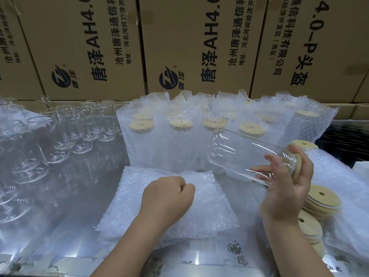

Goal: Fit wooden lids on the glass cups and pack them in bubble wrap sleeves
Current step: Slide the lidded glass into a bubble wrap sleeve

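Left hand (167, 198) clenched on bubble wrap sleeve (211, 208), lidded glass cup (239, 152) aslant in grasping right hand (287, 190)

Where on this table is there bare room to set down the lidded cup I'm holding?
Bare metal table lies between the empty glass cups and the flat bubble wrap sleeves, and along the near edge. Crowded: wrapped cups behind, wooden lids right of your lidded cup.

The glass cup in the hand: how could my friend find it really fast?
Start at the wall of brown cardboard boxes and drop to the row of cups standing in bubble wrap sleeves below it. Just in front, the right hand holds a clear glass cup on its side. It alone has a round wooden lid fitted but no wrap.
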